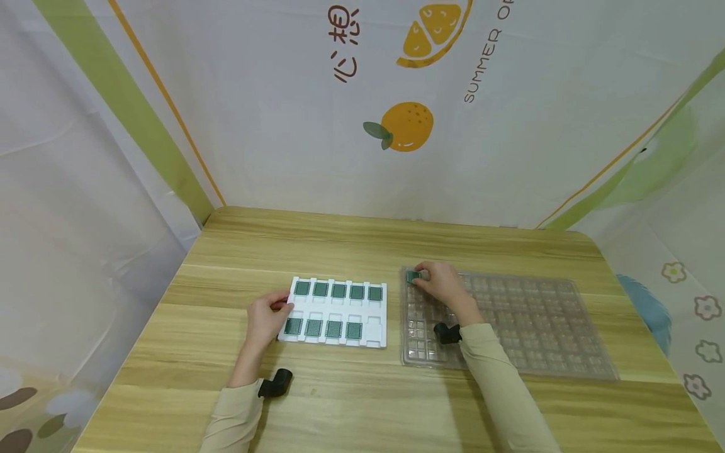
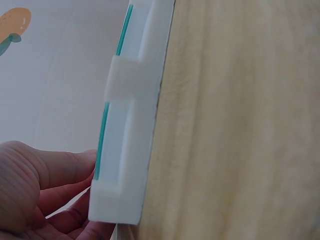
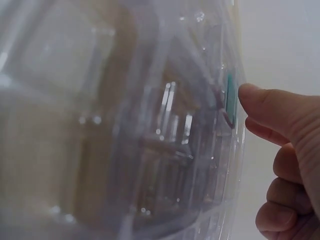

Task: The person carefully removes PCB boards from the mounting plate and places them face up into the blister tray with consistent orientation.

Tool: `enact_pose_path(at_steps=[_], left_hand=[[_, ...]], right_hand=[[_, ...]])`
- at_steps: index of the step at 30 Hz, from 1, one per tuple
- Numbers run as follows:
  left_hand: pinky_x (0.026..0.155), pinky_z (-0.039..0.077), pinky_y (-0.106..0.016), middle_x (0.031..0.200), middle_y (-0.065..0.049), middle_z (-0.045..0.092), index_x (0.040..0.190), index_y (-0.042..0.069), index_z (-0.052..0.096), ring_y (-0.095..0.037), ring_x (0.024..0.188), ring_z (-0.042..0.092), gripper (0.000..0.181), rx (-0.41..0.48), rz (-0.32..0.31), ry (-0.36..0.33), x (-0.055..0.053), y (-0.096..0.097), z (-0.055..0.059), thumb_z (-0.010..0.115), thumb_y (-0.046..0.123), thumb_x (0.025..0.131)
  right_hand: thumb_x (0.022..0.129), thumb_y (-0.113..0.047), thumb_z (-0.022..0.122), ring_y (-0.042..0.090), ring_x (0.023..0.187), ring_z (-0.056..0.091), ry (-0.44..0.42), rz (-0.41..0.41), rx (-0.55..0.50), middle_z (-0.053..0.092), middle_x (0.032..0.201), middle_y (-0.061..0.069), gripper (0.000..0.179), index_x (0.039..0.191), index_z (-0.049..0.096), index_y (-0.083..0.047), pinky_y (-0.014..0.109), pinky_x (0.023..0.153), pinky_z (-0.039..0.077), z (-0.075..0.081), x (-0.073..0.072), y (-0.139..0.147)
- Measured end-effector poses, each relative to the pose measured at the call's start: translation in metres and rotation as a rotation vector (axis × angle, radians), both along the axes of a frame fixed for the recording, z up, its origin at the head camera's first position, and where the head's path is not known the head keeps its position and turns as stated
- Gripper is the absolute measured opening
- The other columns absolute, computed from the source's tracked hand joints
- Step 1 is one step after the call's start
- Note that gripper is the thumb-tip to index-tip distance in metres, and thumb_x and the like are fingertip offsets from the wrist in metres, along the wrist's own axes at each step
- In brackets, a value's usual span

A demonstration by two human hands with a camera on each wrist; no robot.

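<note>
- So, right hand (image 1: pixel 444 286) first: thumb and index finger look to be pinching a small green circuit board (image 1: pixel 412 277), the other fingers curled in.
- That board sits at the 10 o'clock corner of the transparent pocket tray (image 1: pixel 419 349). The wrist view there is glarey, so I honestly can't tell whether it's seated in its pocket or slightly up off it.
- Step in hand, I'd say: handling one board at that corner pocket. Next move seems to call for a light hold on the edges and keeping it square to the pocket walls.
- Left hand (image 1: pixel 266 319) has the white slotted tray (image 1: pixel 334 308) by its 9 o'clock edge, thumb at the side and fingers curled near the corner. Probably just steadying it.
- White tray lies at 9 o'clock from the transparent one, near but not touching. Nine similar boards (image 1: pixel 338 290) in it: five along 12 o'clock, four along 6, and the 4 o'clock slot (image 1: pixel 374 330) shows none.
- In the way: the right forearm and its black wrist mount (image 1: pixel 447 333) hang over the pockets, hiding some.
- Further out: wooden table (image 1: pixel 340 402) underneath, fruit-print curtain (image 1: pixel 283 126) at 12 o'clock.
</note>
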State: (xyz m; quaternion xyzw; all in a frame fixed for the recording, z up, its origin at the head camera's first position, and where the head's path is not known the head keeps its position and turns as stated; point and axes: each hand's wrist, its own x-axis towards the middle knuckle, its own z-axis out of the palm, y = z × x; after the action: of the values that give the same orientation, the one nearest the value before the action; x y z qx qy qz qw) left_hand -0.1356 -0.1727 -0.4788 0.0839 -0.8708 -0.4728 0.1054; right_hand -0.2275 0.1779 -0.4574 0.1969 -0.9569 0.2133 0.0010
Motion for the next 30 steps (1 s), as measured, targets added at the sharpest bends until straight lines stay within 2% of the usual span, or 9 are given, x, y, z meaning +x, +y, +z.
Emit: enact_pose_path(at_steps=[12, 17, 26, 30], left_hand=[[0.059, 0.043, -0.016, 0.088, -0.026, 0.066, 0.101, -0.013, 0.066, -0.029, 0.075, 0.061, 0.024, 0.008, 0.006, -0.004, 0.000, 0.001, 0.001, 0.065, -0.006, 0.078], [0.059, 0.043, -0.016, 0.088, -0.026, 0.066, 0.102, -0.013, 0.066, -0.028, 0.074, 0.060, 0.024, 0.011, 0.002, -0.006, 0.000, 0.000, 0.001, 0.065, -0.006, 0.078], [0.059, 0.043, -0.016, 0.090, -0.026, 0.066, 0.103, -0.013, 0.066, -0.028, 0.075, 0.059, 0.025, 0.023, 0.000, -0.019, 0.000, 0.000, 0.001, 0.065, -0.006, 0.079], [0.060, 0.043, -0.016, 0.092, -0.026, 0.066, 0.105, -0.012, 0.066, -0.028, 0.077, 0.059, 0.026, 0.025, -0.003, -0.026, 0.000, 0.000, 0.001, 0.065, -0.006, 0.080]], right_hand=[[0.085, -0.019, 0.070, 0.007, 0.041, 0.026, 0.032, -0.005, -0.058, 0.036, 0.048, -0.005, 0.028, 0.106, 0.068, -0.002, 0.022, 0.042, 0.026, 0.000, 0.010, 0.001], [0.084, -0.017, 0.071, 0.006, 0.041, 0.025, 0.054, 0.019, -0.092, 0.035, 0.047, -0.005, 0.026, 0.104, 0.068, -0.001, 0.022, 0.041, 0.026, 0.001, 0.017, -0.001], [0.081, -0.015, 0.074, 0.005, 0.043, 0.027, 0.143, 0.064, -0.124, 0.036, 0.048, -0.006, 0.024, 0.099, 0.069, 0.001, 0.023, 0.044, 0.028, 0.001, 0.032, -0.009], [0.081, -0.015, 0.073, 0.004, 0.041, 0.026, 0.097, 0.063, -0.130, 0.034, 0.047, -0.007, 0.025, 0.100, 0.069, 0.000, 0.021, 0.042, 0.028, -0.002, 0.039, -0.012]])
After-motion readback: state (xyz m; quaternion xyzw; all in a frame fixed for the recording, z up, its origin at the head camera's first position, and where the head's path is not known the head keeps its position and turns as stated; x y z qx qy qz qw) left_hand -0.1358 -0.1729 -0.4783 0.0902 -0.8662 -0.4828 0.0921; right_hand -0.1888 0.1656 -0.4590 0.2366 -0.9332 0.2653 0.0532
